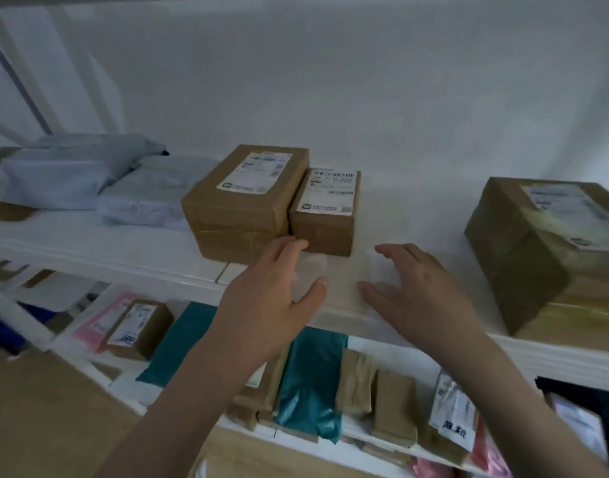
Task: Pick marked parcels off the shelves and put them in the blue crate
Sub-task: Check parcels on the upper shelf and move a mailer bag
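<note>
Both hands are held over the front edge of the upper shelf, just short of two cardboard boxes. Left hand is seen with fingers spread and relaxed, fingertips close to the lower front of the larger box; contact cannot be confirmed. Right hand is likewise spread, palm down, holding nothing.

Largest on the upper shelf is a taped brown carton at the right, well apart from the hands. The larger box is set at the centre, with the smaller labelled box touching its right side. Grey mailer bags are stacked at the left.

On the lower shelf, teal bags, a small labelled box, a pink bag and brown packets are laid. Markings on the parcels cannot be read.
</note>
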A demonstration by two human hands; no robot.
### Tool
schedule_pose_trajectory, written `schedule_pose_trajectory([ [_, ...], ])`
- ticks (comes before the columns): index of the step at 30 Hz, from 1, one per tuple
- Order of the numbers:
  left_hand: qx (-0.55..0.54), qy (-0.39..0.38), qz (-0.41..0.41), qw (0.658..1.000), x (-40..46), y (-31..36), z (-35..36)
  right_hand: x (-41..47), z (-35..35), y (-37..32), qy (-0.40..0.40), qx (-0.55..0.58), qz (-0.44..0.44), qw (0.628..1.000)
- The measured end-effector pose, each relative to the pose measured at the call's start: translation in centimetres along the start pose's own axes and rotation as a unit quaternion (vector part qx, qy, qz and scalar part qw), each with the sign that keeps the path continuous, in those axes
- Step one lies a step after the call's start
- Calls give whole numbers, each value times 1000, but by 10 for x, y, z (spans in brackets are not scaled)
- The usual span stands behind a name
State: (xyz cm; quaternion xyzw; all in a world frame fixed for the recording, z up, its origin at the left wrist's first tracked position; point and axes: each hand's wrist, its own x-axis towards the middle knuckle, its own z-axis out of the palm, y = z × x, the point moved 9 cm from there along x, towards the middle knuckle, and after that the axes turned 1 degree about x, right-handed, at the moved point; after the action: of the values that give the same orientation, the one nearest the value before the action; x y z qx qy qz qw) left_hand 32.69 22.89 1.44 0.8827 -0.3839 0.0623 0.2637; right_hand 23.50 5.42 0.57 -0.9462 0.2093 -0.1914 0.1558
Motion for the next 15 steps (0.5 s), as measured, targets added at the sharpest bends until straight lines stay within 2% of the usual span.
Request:
schedule_pose_trajectory([
  [9,-9,-30,62,998,10,-20,-7,-12,-3,-10,44,-7,98,994],
  [15,6,6,55,998,26,-19,-16,11,7,-15,9,12,116,993],
])
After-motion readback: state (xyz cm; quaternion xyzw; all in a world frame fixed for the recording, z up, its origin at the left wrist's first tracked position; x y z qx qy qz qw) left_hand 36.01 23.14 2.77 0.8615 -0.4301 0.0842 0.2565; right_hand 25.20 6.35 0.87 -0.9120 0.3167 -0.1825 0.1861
